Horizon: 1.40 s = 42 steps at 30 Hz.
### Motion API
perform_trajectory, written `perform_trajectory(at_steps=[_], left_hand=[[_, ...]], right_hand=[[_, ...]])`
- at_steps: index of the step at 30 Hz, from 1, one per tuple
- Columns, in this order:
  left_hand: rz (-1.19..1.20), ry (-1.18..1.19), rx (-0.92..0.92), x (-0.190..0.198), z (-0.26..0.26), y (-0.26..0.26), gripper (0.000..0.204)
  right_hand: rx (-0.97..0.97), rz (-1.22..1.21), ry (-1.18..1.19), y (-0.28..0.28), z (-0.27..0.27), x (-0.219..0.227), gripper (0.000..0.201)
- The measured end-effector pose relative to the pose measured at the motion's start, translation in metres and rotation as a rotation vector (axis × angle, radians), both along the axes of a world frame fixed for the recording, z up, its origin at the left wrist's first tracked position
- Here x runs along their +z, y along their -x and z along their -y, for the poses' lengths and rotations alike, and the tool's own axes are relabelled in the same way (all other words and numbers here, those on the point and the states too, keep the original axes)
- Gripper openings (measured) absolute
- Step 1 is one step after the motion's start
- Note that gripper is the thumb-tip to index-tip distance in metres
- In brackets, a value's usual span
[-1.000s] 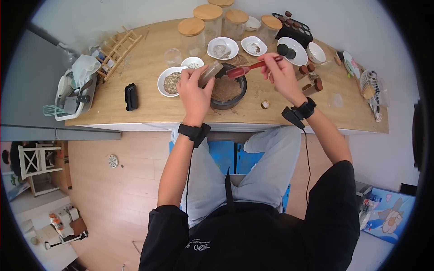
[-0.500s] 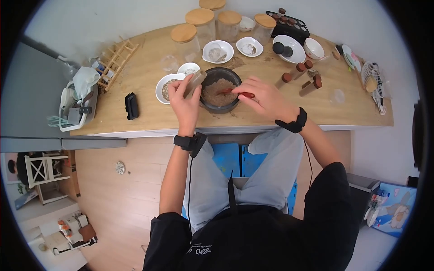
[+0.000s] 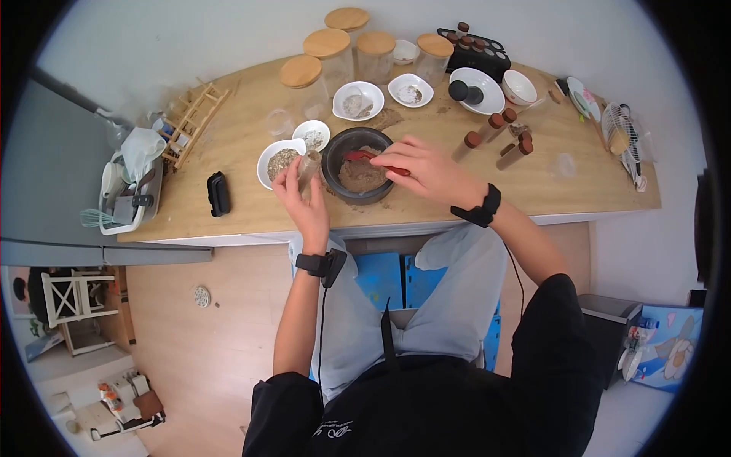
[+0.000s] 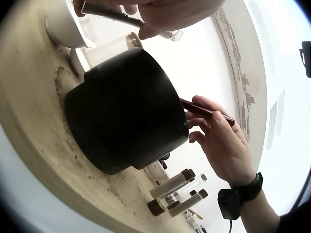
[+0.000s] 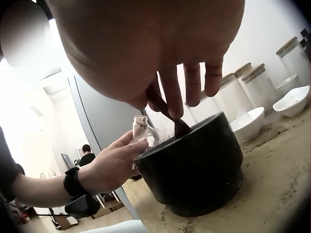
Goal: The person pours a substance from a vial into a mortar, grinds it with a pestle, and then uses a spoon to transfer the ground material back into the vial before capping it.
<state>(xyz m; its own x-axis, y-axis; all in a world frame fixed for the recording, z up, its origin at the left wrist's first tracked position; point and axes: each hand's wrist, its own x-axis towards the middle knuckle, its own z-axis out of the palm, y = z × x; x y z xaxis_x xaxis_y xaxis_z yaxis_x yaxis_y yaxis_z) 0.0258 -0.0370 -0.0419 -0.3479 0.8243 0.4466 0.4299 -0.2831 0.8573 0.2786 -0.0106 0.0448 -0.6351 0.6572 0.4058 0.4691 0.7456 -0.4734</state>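
Note:
My left hand (image 3: 305, 211) grips a small open glass vial (image 3: 308, 169) upright, just left of a dark mortar (image 3: 328, 180). In the right wrist view some brown residue clings inside the vial (image 5: 140, 130). Brown powder (image 3: 362, 178) lies in the mortar. My right hand (image 3: 434, 177) pinches the handle of a red spatula (image 3: 397, 170), whose head is down in the mortar. The left wrist view shows the mortar's dark side (image 4: 126, 107) between both hands.
White bowls (image 3: 359, 101) and jars with wooden lids (image 3: 376, 43) stand behind the mortar. Several capped vials (image 3: 515, 151) are to the right. A black case (image 3: 218, 194) lies at the left, near a wooden rack (image 3: 193, 126).
My right hand has come down and left from above the vials, bringing the spatula head into the mortar. My left hand has moved slightly left and down, and the vial now stands more upright.

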Motion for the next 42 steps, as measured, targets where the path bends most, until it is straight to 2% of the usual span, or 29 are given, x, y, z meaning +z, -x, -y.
perform_trajectory(at_steps=[3, 5, 6, 10, 12, 13, 15, 21, 22, 24, 28, 30, 31, 34, 36, 39, 42], left_hand=[[-0.023, -0.035, 0.047, -0.007, 0.001, -0.003, 0.046], [-0.136, -0.067, 0.062, -0.016, 0.003, -0.001, 0.045], [-0.132, -0.065, 0.064, -0.02, 0.002, 0.0, 0.045], [-0.1, -0.102, 0.024, -0.038, -0.002, -0.004, 0.047], [-0.075, -0.118, 0.025, -0.045, -0.004, -0.006, 0.047], [-0.031, -0.081, -0.016, -0.047, -0.004, -0.004, 0.048], [0.011, -0.042, -0.055, -0.053, -0.004, -0.001, 0.05], [-0.142, -0.124, 0.005, -0.052, -0.009, 0.0, 0.051], [-0.116, -0.099, -0.01, -0.051, -0.009, -0.001, 0.05], [-0.09, -0.072, -0.02, -0.048, -0.009, 0.0, 0.049], [-0.156, -0.064, -0.047, -0.05, -0.009, 0.001, 0.047], [-0.169, -0.044, -0.056, -0.05, -0.007, 0.001, 0.046], [-0.165, -0.047, -0.053, -0.051, -0.007, 0.0, 0.046], [-0.168, -0.064, -0.022, -0.052, -0.007, -0.001, 0.048], [-0.175, -0.077, 0.014, -0.053, -0.007, -0.002, 0.05], [-0.179, -0.068, 0.051, -0.05, -0.007, -0.002, 0.05], [-0.217, -0.12, 0.052, -0.051, -0.005, -0.002, 0.049]], right_hand=[[0.043, -0.013, 0.002, 0.004, 0.007, -0.008, 0.023], [0.067, 0.022, 0.077, -0.003, 0.013, 0.002, 0.025], [0.088, 0.055, 0.15, -0.006, 0.015, 0.008, 0.027], [0.064, 0.052, 0.179, -0.012, -0.001, 0.014, 0.027], [0.092, 0.086, -0.128, -0.01, -0.01, 0.009, 0.027], [0.096, 0.088, -0.13, -0.009, -0.01, 0.008, 0.027], [0.144, 0.258, -0.214, -0.005, -0.001, 0.002, 0.027], [0.108, 0.192, -0.013, -0.003, 0.004, 0.031, 0.023], [0.114, 0.194, -0.007, -0.002, 0.0, 0.028, 0.023], [0.108, 0.171, -0.18, 0.003, -0.008, 0.018, 0.023], [0.177, 0.27, -0.14, -0.002, -0.003, 0.018, 0.023], [0.138, 0.24, 0.048, -0.006, 0.002, 0.029, 0.024], [0.136, 0.242, 0.054, -0.009, 0.0, 0.03, 0.024], [0.153, 0.182, -0.008, -0.017, -0.023, 0.031, 0.025], [0.25, 0.282, -0.239, -0.021, -0.032, 0.029, 0.031], [0.279, 0.387, -0.187, -0.029, -0.029, 0.032, 0.034], [0.285, 0.382, -0.179, -0.034, -0.015, 0.025, 0.034]])
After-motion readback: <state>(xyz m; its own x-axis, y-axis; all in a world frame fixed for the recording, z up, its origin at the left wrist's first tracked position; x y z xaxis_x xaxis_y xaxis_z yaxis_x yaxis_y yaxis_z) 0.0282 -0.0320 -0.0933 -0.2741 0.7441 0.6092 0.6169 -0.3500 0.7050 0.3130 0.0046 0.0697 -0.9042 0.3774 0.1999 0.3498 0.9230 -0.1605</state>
